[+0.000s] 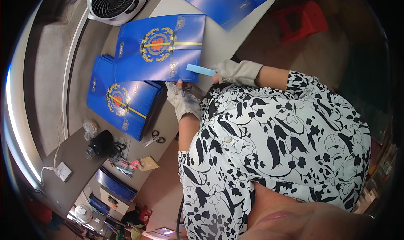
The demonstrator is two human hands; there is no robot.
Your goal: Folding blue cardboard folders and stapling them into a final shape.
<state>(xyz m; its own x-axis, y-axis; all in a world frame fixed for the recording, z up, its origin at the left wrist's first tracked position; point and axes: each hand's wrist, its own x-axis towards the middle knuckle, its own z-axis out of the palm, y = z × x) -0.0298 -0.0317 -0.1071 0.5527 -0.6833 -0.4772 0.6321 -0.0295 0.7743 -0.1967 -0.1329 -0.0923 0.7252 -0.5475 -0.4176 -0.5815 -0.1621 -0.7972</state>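
Note:
A blue printed card sheet (pixel 130 51) with a gold wreath emblem and a yellow stripe lies on the table in front of me. My left hand (pixel 184 100), in a pale fingerless glove, grips its near edge, fingertips partly hidden. A flat light-blue strip (pixel 200 69) is held in my gloved right hand (pixel 237 72), and its far end rests over the sheet's near right corner. Partly under that sheet, to the left, sits a stack of matching blue sheets (pixel 120 99). More blue sheets (pixel 227 6) lie at the far right of the table.
A white fan (pixel 113 4) stands at the far left. Black-handled scissors (pixel 155 138) lie beside the stack, near a dark round object (pixel 100 144) and small tools (pixel 124 164). A white power socket (pixel 64 172) sits at left. A red stool (pixel 301 21) stands beyond the table's right edge.

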